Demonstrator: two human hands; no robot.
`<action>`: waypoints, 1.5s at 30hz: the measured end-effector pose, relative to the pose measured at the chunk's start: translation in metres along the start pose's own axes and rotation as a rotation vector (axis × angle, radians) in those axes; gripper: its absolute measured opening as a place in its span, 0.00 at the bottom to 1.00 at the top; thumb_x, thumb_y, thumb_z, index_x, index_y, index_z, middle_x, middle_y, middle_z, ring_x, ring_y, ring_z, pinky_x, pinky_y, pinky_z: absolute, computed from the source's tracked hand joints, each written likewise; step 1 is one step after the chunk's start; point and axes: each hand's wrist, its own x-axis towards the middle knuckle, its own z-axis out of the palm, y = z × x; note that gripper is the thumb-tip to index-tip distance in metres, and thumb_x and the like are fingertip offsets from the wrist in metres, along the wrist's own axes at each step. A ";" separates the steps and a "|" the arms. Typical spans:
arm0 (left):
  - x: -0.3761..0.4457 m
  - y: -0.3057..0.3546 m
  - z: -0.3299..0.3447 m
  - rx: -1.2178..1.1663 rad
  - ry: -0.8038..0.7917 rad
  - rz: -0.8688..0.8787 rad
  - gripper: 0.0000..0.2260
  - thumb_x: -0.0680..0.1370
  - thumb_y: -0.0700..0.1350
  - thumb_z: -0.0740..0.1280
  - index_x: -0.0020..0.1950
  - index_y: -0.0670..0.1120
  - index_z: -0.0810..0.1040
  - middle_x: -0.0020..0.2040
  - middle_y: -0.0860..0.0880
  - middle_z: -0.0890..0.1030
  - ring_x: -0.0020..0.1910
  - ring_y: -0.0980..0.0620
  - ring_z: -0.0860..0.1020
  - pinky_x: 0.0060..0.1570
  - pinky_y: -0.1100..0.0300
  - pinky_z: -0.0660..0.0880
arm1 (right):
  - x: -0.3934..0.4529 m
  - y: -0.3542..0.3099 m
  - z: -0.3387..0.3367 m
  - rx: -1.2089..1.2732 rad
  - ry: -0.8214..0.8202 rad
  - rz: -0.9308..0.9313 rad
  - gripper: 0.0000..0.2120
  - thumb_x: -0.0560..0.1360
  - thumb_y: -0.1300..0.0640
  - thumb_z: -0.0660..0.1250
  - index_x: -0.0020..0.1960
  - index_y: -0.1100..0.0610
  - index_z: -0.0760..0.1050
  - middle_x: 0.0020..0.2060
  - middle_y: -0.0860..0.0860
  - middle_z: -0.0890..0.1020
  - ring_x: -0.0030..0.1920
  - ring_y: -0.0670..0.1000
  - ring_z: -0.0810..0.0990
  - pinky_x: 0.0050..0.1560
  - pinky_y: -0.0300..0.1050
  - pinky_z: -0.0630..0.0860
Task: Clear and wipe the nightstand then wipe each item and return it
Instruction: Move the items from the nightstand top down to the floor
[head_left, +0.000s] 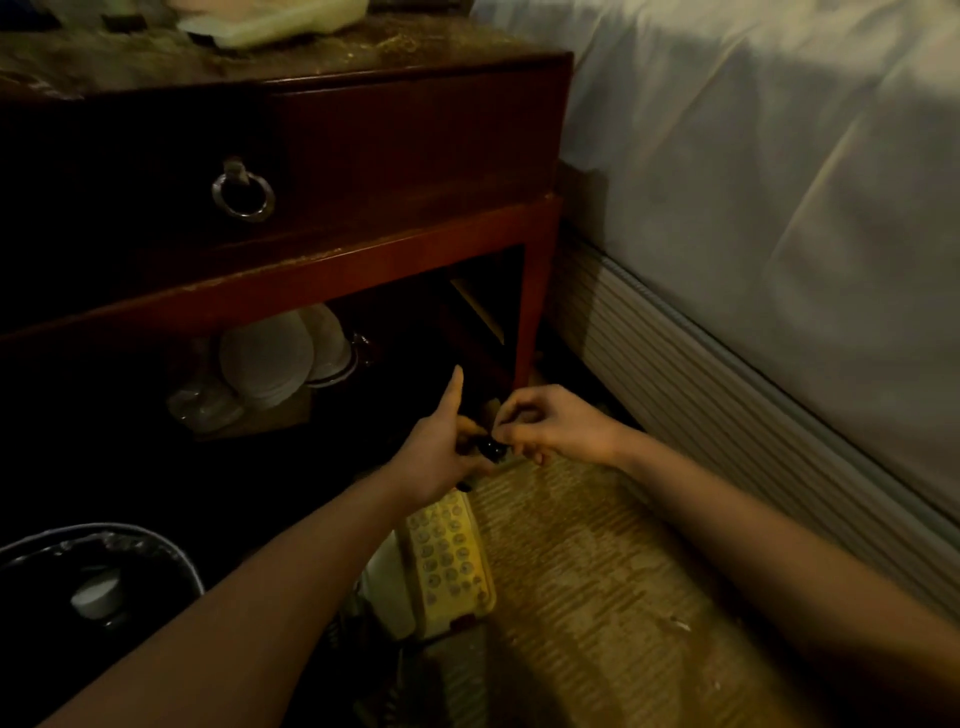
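Both hands, left hand (441, 452) and right hand (545, 421), fingers pinching small dark object (492, 447) before nightstand (363, 270).

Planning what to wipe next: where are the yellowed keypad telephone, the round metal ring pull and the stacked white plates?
Yellowed keypad telephone (447, 558), head view, on its keypad.
Round metal ring pull (243, 191), head view, inside the ring.
Stacked white plates (265, 358), head view, face of the front plate.
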 end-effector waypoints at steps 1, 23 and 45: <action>0.001 -0.001 0.000 0.015 -0.013 -0.008 0.49 0.73 0.36 0.71 0.76 0.53 0.36 0.62 0.46 0.76 0.60 0.51 0.76 0.53 0.61 0.77 | 0.001 0.002 -0.005 -0.078 0.018 0.015 0.04 0.74 0.61 0.69 0.48 0.60 0.76 0.30 0.52 0.78 0.26 0.44 0.75 0.28 0.37 0.73; 0.001 -0.011 0.005 0.731 -0.169 -0.167 0.16 0.78 0.48 0.65 0.65 0.46 0.74 0.58 0.46 0.78 0.55 0.49 0.78 0.53 0.51 0.77 | 0.036 0.127 -0.037 -0.913 0.166 0.496 0.21 0.76 0.61 0.63 0.68 0.58 0.66 0.65 0.60 0.69 0.62 0.60 0.73 0.60 0.51 0.72; -0.060 0.207 -0.205 0.594 0.723 0.095 0.10 0.79 0.43 0.63 0.56 0.51 0.80 0.58 0.52 0.80 0.57 0.52 0.77 0.56 0.55 0.76 | -0.017 -0.219 -0.093 -1.029 0.133 -0.261 0.13 0.77 0.54 0.64 0.61 0.51 0.75 0.53 0.51 0.80 0.55 0.54 0.77 0.52 0.48 0.75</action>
